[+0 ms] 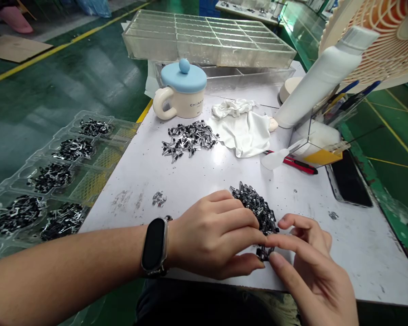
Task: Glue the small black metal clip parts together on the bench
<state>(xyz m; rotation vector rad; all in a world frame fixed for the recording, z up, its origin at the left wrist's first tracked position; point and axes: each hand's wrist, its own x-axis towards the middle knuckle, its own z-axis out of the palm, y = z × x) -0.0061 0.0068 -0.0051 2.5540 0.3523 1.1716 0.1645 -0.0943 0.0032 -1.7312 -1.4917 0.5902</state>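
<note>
Small black parts [256, 209] lie heaped between and just beyond the hands [207, 235], which pinch the nearest.

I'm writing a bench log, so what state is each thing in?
Mug: lid on.
White bottle: capped.
Phone: lying flat, screen dark.
Watch: on left wrist, screen dark.
White cloth: crumpled.
Side tray: parts in several compartments.
Upper tray: stacked on another.
Far pile: loose.
Near pile: heaped, partly covered.
Left hand: bent over near pile.
Right hand: curled at near pile's edge.
Fan: cannot tell if spinning.
</note>
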